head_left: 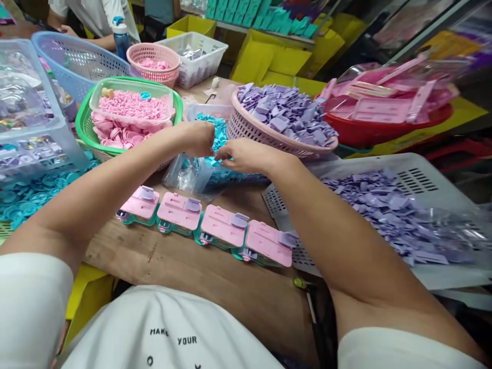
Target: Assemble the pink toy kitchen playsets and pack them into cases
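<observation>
Both of my hands are stretched forward over a bin of small bright blue plastic pieces (218, 130). My left hand (199, 138) is closed, its fingers curled down at the bin's near left side; whatever it grips is hidden. Close beside it, my right hand (244, 155) has its fingers bent and drawn together over the blue pieces, and I cannot make out what is in them. A clear plastic bag (188, 173) lies just below my left hand. Nearer to me, several small pink-topped toy cases (179, 211) with teal bases and purple tabs stand in a slanting row.
A pink basket of purple pieces (282, 115) stands right of the bin, with a white tray of purple parts (378, 210) nearer. A green basket of pink parts (128, 115) is at left. Behind is a blue bottle (121, 40). Another person (103, 23) sits across the table.
</observation>
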